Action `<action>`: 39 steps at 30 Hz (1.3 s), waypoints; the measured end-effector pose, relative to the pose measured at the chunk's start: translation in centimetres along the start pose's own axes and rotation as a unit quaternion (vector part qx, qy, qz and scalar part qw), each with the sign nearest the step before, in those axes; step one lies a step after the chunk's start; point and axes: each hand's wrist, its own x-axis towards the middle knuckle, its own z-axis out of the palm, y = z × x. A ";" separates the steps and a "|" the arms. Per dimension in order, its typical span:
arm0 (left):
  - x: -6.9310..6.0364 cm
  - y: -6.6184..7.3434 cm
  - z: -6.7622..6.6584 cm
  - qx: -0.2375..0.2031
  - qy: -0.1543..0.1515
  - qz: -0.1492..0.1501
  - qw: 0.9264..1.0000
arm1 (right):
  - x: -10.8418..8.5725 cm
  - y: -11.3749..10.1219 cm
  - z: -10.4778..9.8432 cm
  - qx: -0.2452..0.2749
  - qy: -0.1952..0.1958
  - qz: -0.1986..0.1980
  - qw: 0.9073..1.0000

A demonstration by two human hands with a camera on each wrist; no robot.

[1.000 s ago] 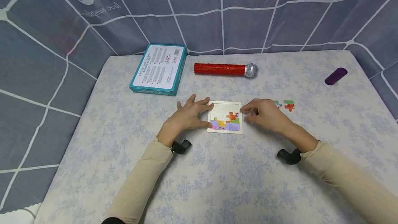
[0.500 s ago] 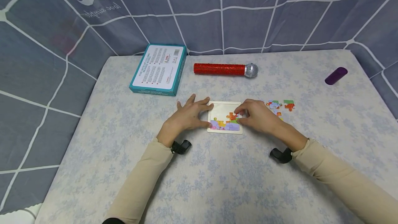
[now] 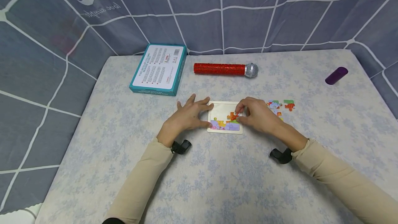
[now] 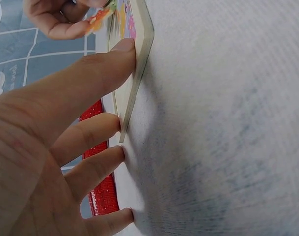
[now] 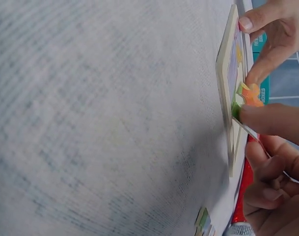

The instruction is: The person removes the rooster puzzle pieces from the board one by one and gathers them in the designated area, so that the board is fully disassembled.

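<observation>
A square puzzle tray (image 3: pixel 224 102) with a pale rim lies on the table, joined purple and yellow pieces (image 3: pixel 220 124) along its near side. My left hand (image 3: pixel 188 115) rests spread at its left edge, thumb and a finger on the rim; the left wrist view shows the thumb (image 4: pixel 105 66) pressing there. My right hand (image 3: pixel 259 115) pinches an orange-and-green piece (image 3: pixel 231 116) over the tray's right side. In the right wrist view that piece (image 5: pixel 252 95) stands tilted up from the tray, the thumb (image 5: pixel 272 120) against its green part.
Loose puzzle pieces (image 3: pixel 289 105) lie right of the tray, some partly behind my right hand. Behind the tray is a red microphone (image 3: pixel 219 69) with a silver head. A teal-edged box (image 3: pixel 158 67) sits at the back left, a purple cylinder (image 3: pixel 336 76) at the far right.
My right hand has moved left from beside the tray to over its right side and taken hold of the orange-and-green piece, which is now tilted. My left hand has stayed put.
</observation>
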 end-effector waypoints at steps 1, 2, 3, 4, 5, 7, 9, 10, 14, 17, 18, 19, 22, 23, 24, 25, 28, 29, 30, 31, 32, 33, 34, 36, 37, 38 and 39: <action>0.0 0.0 0.0 0.000 0.000 0.000 1.000 | 0.0 0.1 0.0 -0.002 0.003 -0.003 1.000; 0.0 0.0 0.0 0.000 0.000 0.001 1.000 | 0.0 0.2 -0.1 -0.003 0.006 -0.006 1.000; 0.0 0.0 0.0 0.000 0.000 0.001 1.000 | -0.1 0.2 -0.1 -0.003 0.009 -0.008 1.000; 0.0 0.0 -0.1 0.000 0.000 0.002 1.000 | -0.1 0.4 -0.2 -0.001 0.011 -0.009 1.000; 0.0 0.0 -0.1 0.001 0.000 0.003 1.000 | -0.1 0.5 -0.2 0.002 0.014 -0.009 1.000; -0.1 0.1 -0.1 0.002 0.000 0.003 1.000 | -0.1 0.7 -0.3 0.013 0.019 -0.007 1.000; 0.0 0.1 -0.1 0.002 0.000 0.003 1.000 | -0.1 0.8 -0.4 0.030 0.019 0.002 0.999; 0.0 0.1 -0.1 0.002 -0.001 0.003 1.000 | 0.0 0.8 -0.5 0.038 0.018 0.011 0.999; 0.0 0.0 -0.1 0.000 -0.002 0.001 1.000 | 0.1 1.0 -0.8 0.070 0.007 0.048 0.996; -0.1 0.0 -0.1 -0.002 -0.003 0.001 1.000 | 0.1 1.2 -1.2 0.095 -0.003 0.078 0.992; -0.1 0.0 -0.1 -0.002 -0.004 0.001 1.000 | 0.0 1.3 -1.4 0.102 -0.008 0.087 0.991; -0.1 0.0 -0.1 -0.002 -0.004 0.001 1.000 | -0.2 1.4 -1.7 0.111 -0.013 0.095 0.989; -0.1 0.0 -0.2 -0.002 -0.004 0.002 1.000 | -0.9 1.9 -2.7 0.140 -0.037 0.123 0.982; -0.2 0.0 -0.2 -0.001 -0.004 0.002 1.000 | -1.1 2.2 -3.1 0.150 -0.049 0.132 0.979; -0.2 0.0 -0.2 -0.001 -0.004 0.002 1.000 | -1.4 2.5 -3.5 0.157 -0.059 0.142 0.976; -0.2 0.0 -0.2 0.000 -0.005 0.002 1.000 | -1.8 2.8 -3.8 0.162 -0.068 0.151 0.973; -0.2 0.1 -0.2 0.001 -0.006 0.002 1.000 | -2.9 4.0 -5.0 0.173 -0.088 0.168 0.966; -0.2 0.1 -0.2 0.002 -0.007 0.002 1.000 | -3.3 4.4 -5.4 0.172 -0.091 0.173 0.966; -0.2 0.1 -0.2 0.002 -0.007 0.002 1.000 | -3.8 4.8 -5.8 0.169 -0.091 0.175 0.966; -0.2 0.1 -0.2 0.002 -0.007 0.002 1.000 | -4.2 5.2 -6.2 0.168 -0.090 0.178 0.965; -0.2 0.1 -0.2 0.001 -0.008 0.002 1.000 | -4.6 5.6 -6.6 0.169 -0.090 0.181 0.965; -0.2 0.1 -0.2 0.001 -0.008 0.001 1.000 | -5.0 6.0 -7.0 0.168 -0.090 0.185 0.964; -0.2 0.1 -0.2 0.000 -0.009 0.001 1.000 | -5.4 6.4 -7.4 0.167 -0.088 0.190 0.963; -0.2 0.1 -0.2 -0.001 -0.010 0.000 1.000 | -6.0 7.3 -8.1 0.162 -0.089 0.200 0.962; -0.3 0.1 -0.2 -0.002 -0.011 -0.001 1.000 | -6.3 7.7 -8.5 0.161 -0.091 0.205 0.961; -0.3 0.1 -0.2 -0.002 -0.011 -0.001 1.000 | -6.5 8.1 -8.8 0.157 -0.092 0.209 0.961; -0.3 0.0 -0.2 -0.002 -0.011 0.000 1.000 | -6.7 8.4 -9.2 0.151 -0.094 0.212 0.961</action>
